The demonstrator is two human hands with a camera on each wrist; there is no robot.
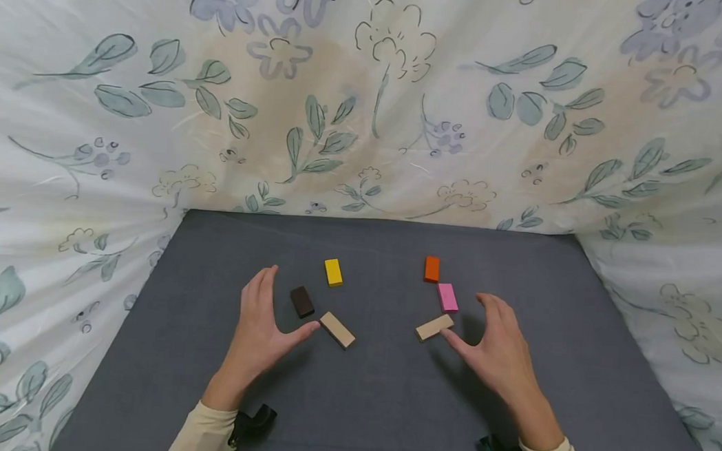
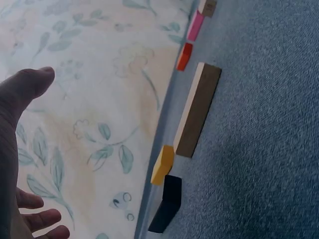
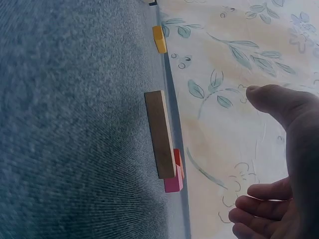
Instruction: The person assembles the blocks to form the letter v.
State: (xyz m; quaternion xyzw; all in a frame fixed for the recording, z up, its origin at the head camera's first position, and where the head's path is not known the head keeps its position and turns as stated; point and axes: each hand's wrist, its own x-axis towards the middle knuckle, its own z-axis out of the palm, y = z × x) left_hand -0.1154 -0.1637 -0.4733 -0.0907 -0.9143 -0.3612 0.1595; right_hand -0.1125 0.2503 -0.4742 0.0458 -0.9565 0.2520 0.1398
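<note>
Across the dark grey cloth (image 1: 381, 406), walled off by floral fabric (image 1: 403, 152), the empty left hand (image 1: 261, 333) and right hand (image 1: 505, 351), thumbs spread, flank a left pale wooden block (image 1: 337, 330) and a right pale wooden block (image 1: 434, 328), with a dark brown block (image 1: 302, 302) and yellow block (image 1: 333, 272) far left, a pink block (image 1: 447, 298) and orange block (image 1: 432, 269) far right, and both cream sleeves (image 1: 202, 436) cut off nearside.

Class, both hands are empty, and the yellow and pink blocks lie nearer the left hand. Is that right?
Not quite: the pink block lies nearer the right hand, as the head view shows. The yellow block lies nearer the left hand, and both hands are empty.
</note>
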